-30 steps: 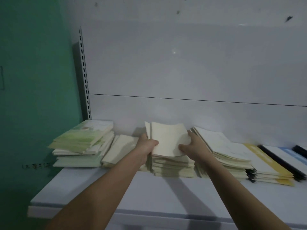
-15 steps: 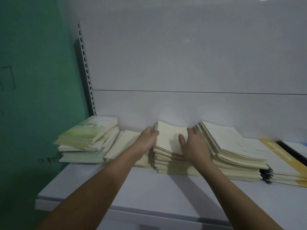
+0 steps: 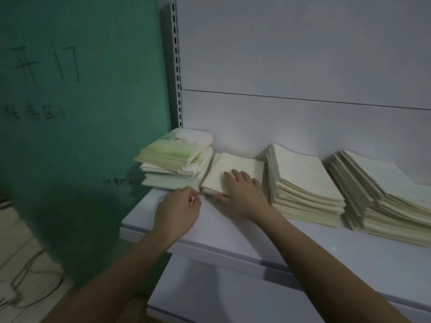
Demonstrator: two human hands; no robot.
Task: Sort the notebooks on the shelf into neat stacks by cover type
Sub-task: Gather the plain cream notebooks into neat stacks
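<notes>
Right hand (image 3: 242, 194) lies flat, fingers straight, on a low cream notebook stack (image 3: 233, 173), long axis running near-to-far | left hand (image 3: 178, 212), fingers curled, pinches its near-left corner | shelf (image 3: 233, 238), green-cover stack (image 3: 177, 157) just left.

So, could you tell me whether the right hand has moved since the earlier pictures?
Yes. The right hand has shifted left, off the middle cream stack and onto the short cream pile beside the green-covered stack.

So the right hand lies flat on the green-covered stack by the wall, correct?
Not quite: the head view shows the right hand flat on the low cream stack, beside the green-covered stack by the wall.
</notes>
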